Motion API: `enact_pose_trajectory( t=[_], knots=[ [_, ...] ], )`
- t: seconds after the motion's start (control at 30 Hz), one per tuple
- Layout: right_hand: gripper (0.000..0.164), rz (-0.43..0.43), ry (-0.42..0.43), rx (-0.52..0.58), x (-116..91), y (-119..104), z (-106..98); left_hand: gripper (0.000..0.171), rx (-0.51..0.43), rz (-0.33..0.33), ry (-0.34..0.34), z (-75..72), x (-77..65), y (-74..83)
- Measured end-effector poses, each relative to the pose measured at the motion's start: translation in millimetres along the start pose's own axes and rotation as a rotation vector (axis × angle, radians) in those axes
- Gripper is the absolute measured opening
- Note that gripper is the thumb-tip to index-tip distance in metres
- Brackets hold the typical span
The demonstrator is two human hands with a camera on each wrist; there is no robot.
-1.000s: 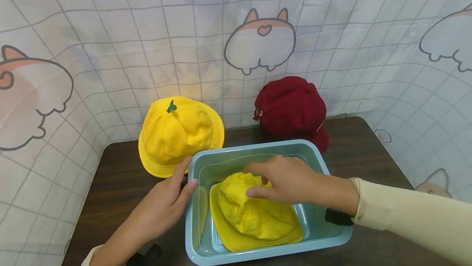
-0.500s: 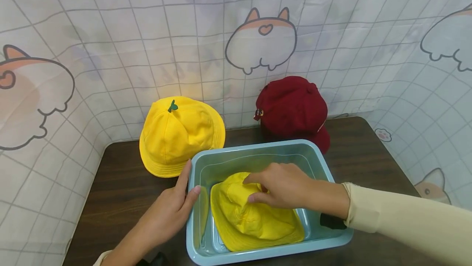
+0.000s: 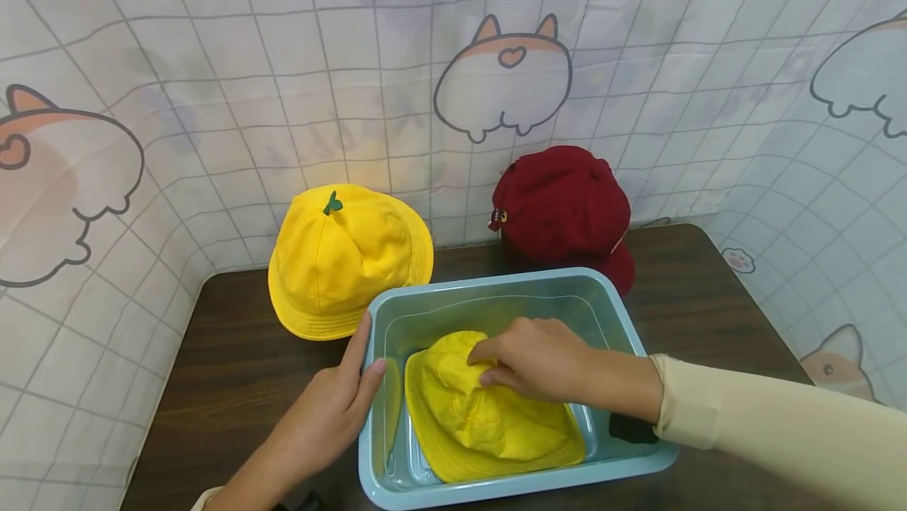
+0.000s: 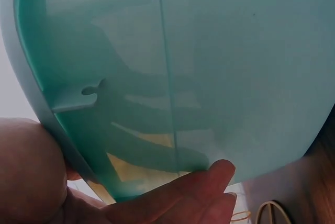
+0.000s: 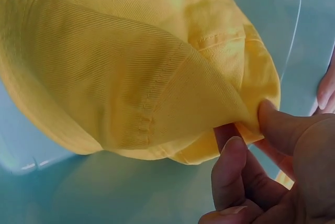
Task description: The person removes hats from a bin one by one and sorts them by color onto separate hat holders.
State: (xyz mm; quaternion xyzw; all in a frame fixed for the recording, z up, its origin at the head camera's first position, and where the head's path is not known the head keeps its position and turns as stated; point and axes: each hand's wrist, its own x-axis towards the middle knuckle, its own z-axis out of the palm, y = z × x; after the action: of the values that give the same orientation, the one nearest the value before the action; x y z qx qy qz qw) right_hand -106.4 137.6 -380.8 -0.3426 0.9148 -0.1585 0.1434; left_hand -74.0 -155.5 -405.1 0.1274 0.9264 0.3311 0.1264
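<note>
A light-blue plastic basin point(image 3: 379, 487) stands on the dark wooden table. Inside it lies a yellow bucket hat point(image 3: 496, 424), brim down, its crown slightly crumpled. My right hand point(image 3: 538, 357) reaches into the basin and pinches the crown's cloth between thumb and fingers; the right wrist view shows the pinched fold of the hat point(image 5: 115, 67) up close. At the basin's left side, my left hand point(image 3: 322, 409) grips the rim, thumb over the edge. In the left wrist view, the fingers point(image 4: 204, 187) lie along the outer wall.
Behind the basin, a second yellow bucket hat point(image 3: 340, 251) with a green sprout stands at left. A dark red cap point(image 3: 560, 204) sits at right, partly behind the basin. A light grid-patterned cloth point(image 3: 375, 70) surrounds the table point(image 3: 234, 353) at the back and sides.
My right thumb and forefinger have drawn closer together on the crown, and the right wrist has shifted slightly. My left hand has moved a little along the rim. The hats and basin stay put.
</note>
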Motion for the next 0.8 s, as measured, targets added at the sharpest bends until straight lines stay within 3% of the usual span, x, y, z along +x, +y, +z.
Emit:
enact_pose_trajectory(
  t=[0.43, 0.8],
  knots=[
    [0.016, 0.031, -0.002, 0.024, 5.7, -0.1, 4.5, 0.068, -0.025, -0.006, -0.004, 1.4, 0.0, -1.8],
    [0.006, -0.028, 0.092, 0.021, 3.0, 0.7, 2.0, 0.068, -0.028, -0.014, -0.018, 0.4, -0.1, -1.1]
  ],
)
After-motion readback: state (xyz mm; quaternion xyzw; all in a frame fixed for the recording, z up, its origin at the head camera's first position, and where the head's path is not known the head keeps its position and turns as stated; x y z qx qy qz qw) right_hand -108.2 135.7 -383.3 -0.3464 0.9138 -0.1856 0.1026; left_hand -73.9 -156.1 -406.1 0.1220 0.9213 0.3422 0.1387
